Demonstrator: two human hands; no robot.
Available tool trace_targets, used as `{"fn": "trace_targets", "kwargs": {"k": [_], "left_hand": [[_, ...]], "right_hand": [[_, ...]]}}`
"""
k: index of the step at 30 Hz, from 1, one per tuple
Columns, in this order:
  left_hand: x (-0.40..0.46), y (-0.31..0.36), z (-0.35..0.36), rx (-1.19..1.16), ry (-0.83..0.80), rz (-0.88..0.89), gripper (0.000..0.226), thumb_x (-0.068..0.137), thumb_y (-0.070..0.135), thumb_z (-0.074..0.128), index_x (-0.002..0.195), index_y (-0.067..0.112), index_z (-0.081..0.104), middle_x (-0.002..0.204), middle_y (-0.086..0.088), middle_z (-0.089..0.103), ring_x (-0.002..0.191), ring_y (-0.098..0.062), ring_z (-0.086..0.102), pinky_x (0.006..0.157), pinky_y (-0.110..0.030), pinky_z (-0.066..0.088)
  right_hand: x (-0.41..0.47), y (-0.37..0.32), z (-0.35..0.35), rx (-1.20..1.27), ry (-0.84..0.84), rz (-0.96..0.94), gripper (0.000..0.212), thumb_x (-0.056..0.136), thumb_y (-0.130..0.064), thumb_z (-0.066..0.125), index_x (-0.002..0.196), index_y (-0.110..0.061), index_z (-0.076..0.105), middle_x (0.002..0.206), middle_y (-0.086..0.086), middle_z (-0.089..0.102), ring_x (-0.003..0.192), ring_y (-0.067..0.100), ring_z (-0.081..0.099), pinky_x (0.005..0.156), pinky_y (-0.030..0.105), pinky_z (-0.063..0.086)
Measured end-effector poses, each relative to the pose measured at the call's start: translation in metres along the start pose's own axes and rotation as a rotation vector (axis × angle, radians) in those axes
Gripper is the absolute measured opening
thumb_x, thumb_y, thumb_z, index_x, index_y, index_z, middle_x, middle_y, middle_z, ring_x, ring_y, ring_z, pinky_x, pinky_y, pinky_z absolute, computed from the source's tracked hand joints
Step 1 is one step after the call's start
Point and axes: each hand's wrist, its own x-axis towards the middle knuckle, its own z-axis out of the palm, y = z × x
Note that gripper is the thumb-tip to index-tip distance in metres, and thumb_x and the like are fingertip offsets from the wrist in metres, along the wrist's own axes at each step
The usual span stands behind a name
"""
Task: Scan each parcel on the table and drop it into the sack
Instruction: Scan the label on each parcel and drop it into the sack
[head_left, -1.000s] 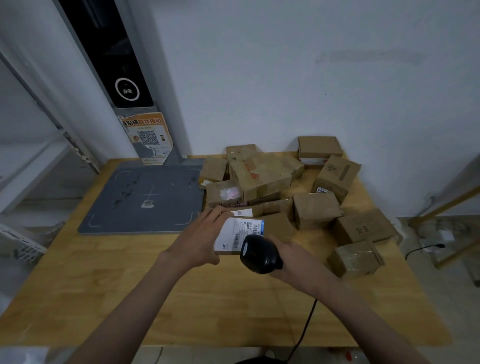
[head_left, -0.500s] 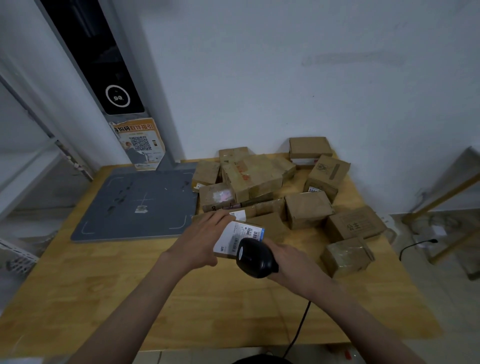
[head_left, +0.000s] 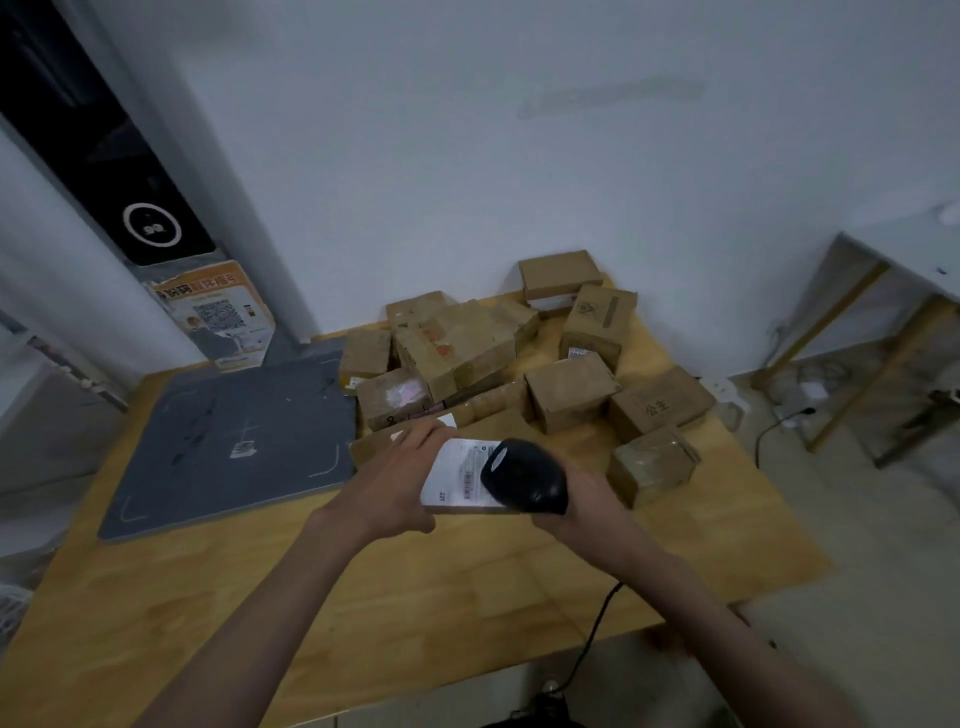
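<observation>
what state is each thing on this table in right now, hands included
left hand: grips the held parcel by its left end
held parcel: lifted off the table, white label facing up
right hand: grip closed round the scanner
scanner: head over the label, cable hanging off the table edge
parcel pile: heaped at the back of the table, untouched
grey pad: flat on the table, no parcel on it
table: wooden, bearing everything

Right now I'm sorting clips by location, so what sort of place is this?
Probably a parcel pickup or sorting station: a heap of cardboard parcels on a wooden table, a handheld barcode scanner, and a scanning kiosk.
</observation>
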Motion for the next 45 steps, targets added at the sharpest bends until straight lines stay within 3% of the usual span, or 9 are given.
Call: {"fn": "trace_targets", "kwargs": {"k": [6,10,15,20,27,33,40,43,45], "left_hand": [[0.000,0.030,0.021,-0.109,-0.064,0.158,0.095,0.059,0.027,0.086,0.136,0.036,0.031,0.122,0.016,0.025,0.098,-0.011,0.044,0.054,-0.024,0.042],[-0.014,0.060,0.041,-0.157,-0.119,0.277,0.099,0.058,0.025,0.087,0.138,0.041,0.031,0.118,0.019,0.026,0.089,-0.010,0.052,0.058,-0.028,0.050],[-0.036,0.105,0.078,-0.172,-0.227,0.454,0.101,0.055,0.024,0.087,0.139,0.038,0.033,0.128,0.018,0.028,0.092,-0.011,0.053,0.062,-0.028,0.050],[-0.065,0.170,0.138,-0.251,-0.390,0.603,0.103,0.064,0.014,0.084,0.148,0.036,0.029,0.137,0.014,0.022,0.092,-0.008,0.048,0.061,-0.010,0.041],[-0.094,0.252,0.245,-0.400,-0.663,0.454,0.114,0.063,0.016,0.086,0.155,0.030,0.020,0.136,0.005,0.033,0.115,-0.016,0.053,0.095,-0.038,0.054],[-0.109,0.320,0.330,-0.440,-0.806,0.502,0.090,0.066,0.018,0.085,0.143,0.021,0.040,0.132,0.000,0.054,0.111,-0.017,0.060,0.090,-0.036,0.054],[-0.116,0.386,0.392,-0.409,-0.949,0.477,0.084,0.071,0.012,0.082,0.143,0.020,0.040,0.136,-0.004,0.053,0.108,-0.025,0.063,0.088,-0.038,0.055],[-0.111,0.407,0.404,-0.435,-0.977,0.441,0.088,0.076,0.002,0.078,0.150,0.018,0.033,0.141,0.000,0.045,0.098,-0.014,0.063,0.070,-0.020,0.055],[-0.107,0.415,0.410,-0.448,-0.990,0.413,0.090,0.079,0.002,0.077,0.153,0.016,0.028,0.144,-0.003,0.042,0.107,-0.014,0.059,0.076,-0.019,0.054]], "right_hand": [[-0.059,0.022,-0.001,0.393,0.284,0.206,0.040,0.086,-0.011,0.074,0.120,-0.026,0.059,0.100,-0.011,0.067,0.091,0.006,0.064,0.071,0.016,0.050],[-0.116,0.029,0.017,0.600,0.373,0.363,0.044,0.083,-0.022,0.074,0.124,-0.032,0.061,0.112,-0.004,0.072,0.106,0.018,0.069,0.087,0.042,0.060],[-0.207,0.019,0.044,0.742,0.645,0.520,0.037,0.091,-0.008,0.070,0.118,-0.031,0.061,0.104,-0.009,0.073,0.099,0.009,0.071,0.069,0.020,0.057],[-0.310,0.031,0.080,0.808,0.866,0.683,0.043,0.091,-0.011,0.071,0.130,-0.027,0.061,0.118,-0.004,0.072,0.107,0.011,0.070,0.087,0.033,0.060],[-0.414,0.079,0.138,0.917,1.141,0.965,0.057,0.073,-0.031,0.078,0.128,-0.030,0.063,0.122,-0.004,0.071,0.114,0.016,0.067,0.102,0.050,0.053],[-0.475,0.125,0.166,1.011,1.265,1.183,0.049,0.081,-0.018,0.075,0.128,-0.022,0.061,0.117,0.002,0.072,0.106,0.021,0.070,0.098,0.051,0.056],[-0.521,0.168,0.162,1.027,1.315,1.302,0.035,0.088,-0.016,0.072,0.122,-0.016,0.063,0.108,0.007,0.073,0.099,0.023,0.072,0.093,0.047,0.058],[-0.530,0.183,0.151,1.018,1.337,1.312,0.034,0.088,-0.018,0.072,0.121,-0.016,0.063,0.105,0.008,0.072,0.097,0.025,0.070,0.090,0.045,0.058],[-0.533,0.190,0.147,1.027,1.349,1.324,0.037,0.088,-0.023,0.073,0.123,-0.017,0.062,0.106,0.005,0.070,0.098,0.023,0.068,0.088,0.041,0.057]]}}
